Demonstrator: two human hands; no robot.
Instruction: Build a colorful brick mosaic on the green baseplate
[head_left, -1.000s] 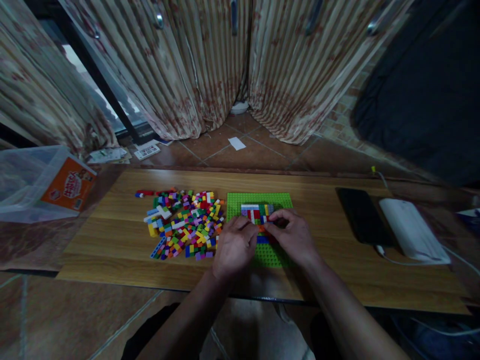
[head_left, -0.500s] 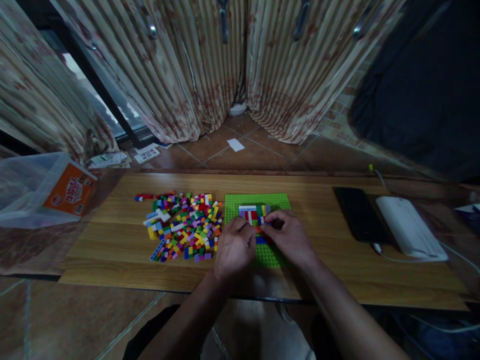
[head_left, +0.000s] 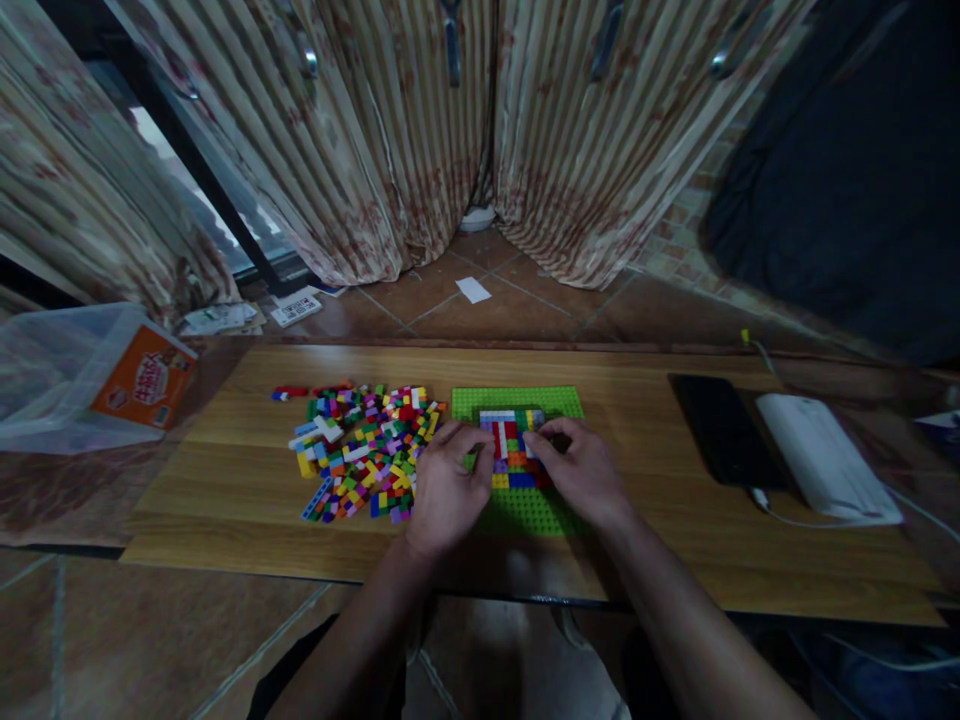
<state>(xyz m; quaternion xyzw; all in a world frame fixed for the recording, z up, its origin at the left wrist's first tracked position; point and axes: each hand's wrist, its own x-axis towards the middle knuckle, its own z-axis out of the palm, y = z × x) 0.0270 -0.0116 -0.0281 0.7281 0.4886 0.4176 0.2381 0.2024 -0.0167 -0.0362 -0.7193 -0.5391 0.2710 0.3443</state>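
A green studded baseplate (head_left: 536,515) lies on the wooden table, carrying a block of coloured building bricks (head_left: 516,480) set in rows. At the left side of this block is my left hand (head_left: 450,490), thumb and forefinger curled close together; what may be between the tips is too small to make out. My right hand (head_left: 585,470) is at the block's right side, its thumb and forefinger pinched on a small brick there, mostly hidden by the fingers. Left of the baseplate spreads a pile of loose bricks (head_left: 367,440), close to my left hand.
A black phone (head_left: 724,430) and a white power bank (head_left: 821,455) with a cable lie on the table (head_left: 247,530) at the right. A clear plastic box (head_left: 67,350) with an orange label stands off the left end. Curtains (head_left: 420,150) hang behind.
My left hand has drawn back leftward from the middle of the brick block, showing more of its lower rows. My right hand stays at the right side, its fingers slightly shifted.
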